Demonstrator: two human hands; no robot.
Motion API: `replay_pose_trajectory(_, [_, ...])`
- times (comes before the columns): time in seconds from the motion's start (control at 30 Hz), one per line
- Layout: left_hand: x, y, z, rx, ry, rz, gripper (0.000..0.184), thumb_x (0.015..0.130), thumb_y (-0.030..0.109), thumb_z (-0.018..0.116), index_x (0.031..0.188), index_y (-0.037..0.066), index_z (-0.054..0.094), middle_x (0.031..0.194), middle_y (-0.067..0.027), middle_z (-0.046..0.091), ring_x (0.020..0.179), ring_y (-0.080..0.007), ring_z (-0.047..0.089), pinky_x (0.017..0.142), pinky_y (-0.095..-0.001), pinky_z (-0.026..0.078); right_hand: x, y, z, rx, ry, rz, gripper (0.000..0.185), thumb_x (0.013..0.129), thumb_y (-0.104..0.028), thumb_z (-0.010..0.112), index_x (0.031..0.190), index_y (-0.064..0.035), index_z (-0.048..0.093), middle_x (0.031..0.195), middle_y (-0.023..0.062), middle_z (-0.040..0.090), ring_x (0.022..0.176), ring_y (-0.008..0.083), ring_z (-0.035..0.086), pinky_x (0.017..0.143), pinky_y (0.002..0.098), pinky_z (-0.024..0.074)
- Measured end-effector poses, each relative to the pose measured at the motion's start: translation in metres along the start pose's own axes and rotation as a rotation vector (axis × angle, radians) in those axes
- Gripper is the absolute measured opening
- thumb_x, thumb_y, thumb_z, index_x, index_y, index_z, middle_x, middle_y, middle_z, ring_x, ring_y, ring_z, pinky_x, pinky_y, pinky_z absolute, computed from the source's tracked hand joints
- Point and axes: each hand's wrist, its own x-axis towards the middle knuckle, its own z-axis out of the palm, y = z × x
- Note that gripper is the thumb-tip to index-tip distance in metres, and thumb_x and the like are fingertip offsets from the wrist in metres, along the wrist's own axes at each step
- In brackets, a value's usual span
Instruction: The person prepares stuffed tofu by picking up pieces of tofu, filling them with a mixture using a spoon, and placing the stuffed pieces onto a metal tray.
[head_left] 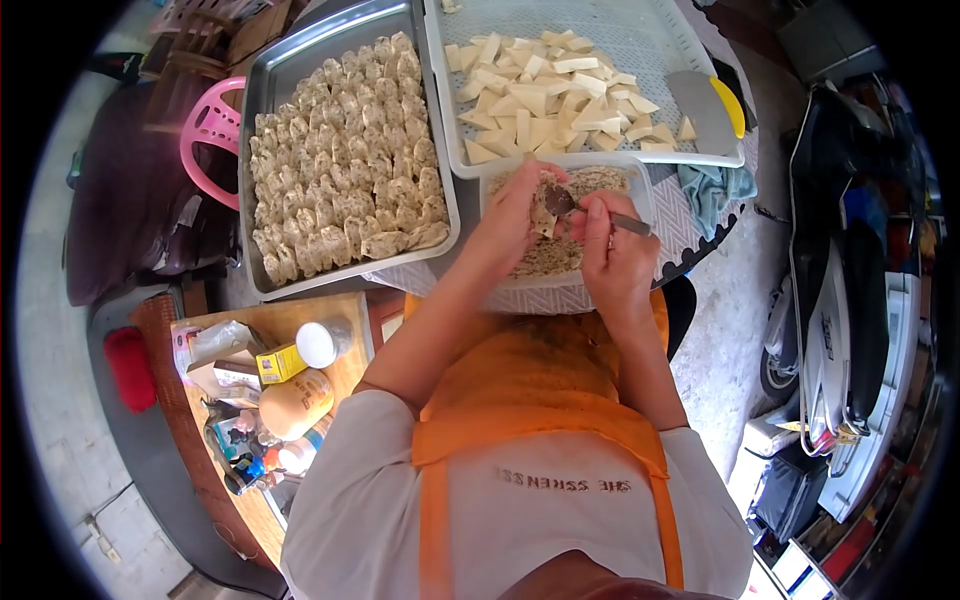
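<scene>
Spoon (560,201) and piece (543,218) meet over the tub (643,190), which serves here as the centre of the clock. The right hand (620,265), on the 4 o'clock side, pinches the spoon by its handle between thumb and fingers; the handle's end points to about 4 o'clock and the bowl to about 10. The left hand (508,218), on the 10 o'clock side, curls its fingers around the piece, which is pale with speckled filling showing. Whether the bowl touches the piece is hard to tell, since the fingers hide part of it. Below both hands, speckled mash (548,262) lies in the tub.

At 12 o'clock a white tray (640,25) carries a heap of cream wedges (560,95). Between 1 and 2 o'clock, a scraper (697,115) with a yellow grip lies in that tray, beside the heap. Near 3 o'clock a blue cloth (716,192) sits at the table's edge. Between 9 and 10 o'clock a steel tray (448,190) holds close rows of filled pieces (350,150), with a pink rim (205,140) showing just beyond it. At 8 o'clock a wooden stand (352,315) bears a yellow box (281,364) and jars (297,404). An orange apron (520,390) fills 6 o'clock.
</scene>
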Motion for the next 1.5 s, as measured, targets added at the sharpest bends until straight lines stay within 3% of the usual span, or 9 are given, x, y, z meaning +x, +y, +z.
replay_pose_trajectory(0.07, [0.003, -0.003, 0.001, -0.036, 0.017, 0.021, 0.045, 0.102, 0.047, 0.026, 0.108, 0.012, 0.055, 0.094, -0.0035, 0.060, 0.081, -0.0122, 0.057, 0.065, -0.0252, 0.046, 0.003, 0.000, 0.001, -0.045, 0.014, -0.102, 0.020, 0.099, -0.012, 0.046, 0.092, 0.0016, 0.059, 0.078, 0.0072, 0.067, 0.060, 0.0108, 0.063, 0.055, 0.0231, 0.0509])
replay_pose_trajectory(0.17, [0.007, -0.011, -0.003, -0.022, -0.033, 0.090, 0.048, 0.102, 0.047, 0.024, 0.108, 0.010, 0.055, 0.095, -0.0037, 0.060, 0.082, -0.0126, 0.057, 0.067, -0.0265, 0.047, 0.000, -0.002, -0.009, 0.283, 0.058, 0.266, 0.020, 0.098, -0.011, 0.047, 0.092, 0.0028, 0.059, 0.077, 0.0072, 0.066, 0.058, 0.0119, 0.063, 0.054, 0.0237, 0.0509])
replay_pose_trajectory(0.27, [0.006, -0.013, -0.001, 0.015, -0.043, 0.138, 0.050, 0.102, 0.048, 0.023, 0.108, 0.009, 0.054, 0.094, -0.0042, 0.061, 0.083, -0.0137, 0.057, 0.069, -0.0279, 0.048, 0.002, -0.004, -0.012, 0.463, 0.124, 0.285, 0.020, 0.098, -0.011, 0.047, 0.093, 0.0033, 0.059, 0.073, 0.0072, 0.066, 0.057, 0.0121, 0.063, 0.053, 0.0237, 0.0507])
replay_pose_trajectory(0.4, [0.007, -0.013, -0.003, 0.078, -0.001, 0.148, 0.052, 0.102, 0.049, 0.022, 0.109, 0.008, 0.053, 0.095, -0.0053, 0.060, 0.088, -0.0145, 0.058, 0.073, -0.0294, 0.049, -0.001, 0.003, 0.000, 0.131, 0.033, 0.134, 0.020, 0.099, -0.012, 0.046, 0.095, 0.0030, 0.058, 0.072, 0.0091, 0.065, 0.056, 0.0113, 0.062, 0.053, 0.0241, 0.0503])
replay_pose_trajectory(0.5, [0.007, -0.011, 0.000, -0.031, 0.043, 0.089, 0.051, 0.102, 0.048, 0.024, 0.104, 0.008, 0.055, 0.082, -0.0058, 0.059, 0.067, -0.0142, 0.052, 0.062, -0.0270, 0.046, -0.002, 0.003, -0.003, 0.230, 0.021, 0.252, 0.021, 0.099, -0.014, 0.045, 0.097, 0.0022, 0.058, 0.076, 0.0105, 0.066, 0.057, 0.0127, 0.063, 0.054, 0.0253, 0.0512])
replay_pose_trajectory(0.7, [0.003, -0.010, 0.009, 0.150, 0.127, 0.171, 0.054, 0.102, 0.049, 0.019, 0.110, 0.007, 0.051, 0.103, -0.0055, 0.058, 0.092, -0.0165, 0.056, 0.081, -0.0328, 0.047, 0.020, 0.009, -0.012, 0.693, 0.144, 0.507, 0.025, 0.101, -0.020, 0.042, 0.100, 0.0002, 0.057, 0.077, 0.0104, 0.066, 0.059, 0.0152, 0.063, 0.054, 0.0264, 0.0527])
replay_pose_trajectory(0.9, [0.009, -0.014, -0.003, 0.089, -0.004, 0.254, 0.054, 0.102, 0.048, 0.018, 0.108, 0.006, 0.052, 0.100, -0.0047, 0.058, 0.093, -0.0162, 0.055, 0.082, -0.0338, 0.046, 0.001, 0.021, -0.021, 0.596, 0.015, 0.545, 0.026, 0.101, -0.021, 0.043, 0.097, 0.0008, 0.057, 0.074, 0.0102, 0.065, 0.056, 0.0153, 0.063, 0.052, 0.0260, 0.0530])
replay_pose_trajectory(1.2, [0.005, -0.019, -0.006, 0.071, -0.062, 0.241, 0.039, 0.099, 0.028, 0.041, 0.065, 0.009, 0.044, 0.053, -0.0013, 0.044, 0.039, -0.0100, 0.036, 0.034, -0.0241, 0.024, -0.002, 0.038, -0.020, 0.436, 0.109, 0.458, 0.021, 0.099, -0.018, 0.047, 0.093, -0.0015, 0.059, 0.069, 0.0065, 0.063, 0.054, 0.0110, 0.060, 0.050, 0.0237, 0.0498])
replay_pose_trajectory(1.5, [-0.011, 0.000, 0.010, 0.305, 0.019, 0.173, 0.038, 0.098, 0.026, 0.040, 0.065, 0.009, 0.047, 0.054, -0.0010, 0.045, 0.041, -0.0095, 0.043, 0.036, -0.0216, 0.029, -0.002, 0.033, -0.016, 0.199, 0.005, 0.361, 0.018, 0.096, -0.011, 0.050, 0.088, 0.0017, 0.060, 0.065, 0.0077, 0.063, 0.052, 0.0111, 0.061, 0.048, 0.0243, 0.0487])
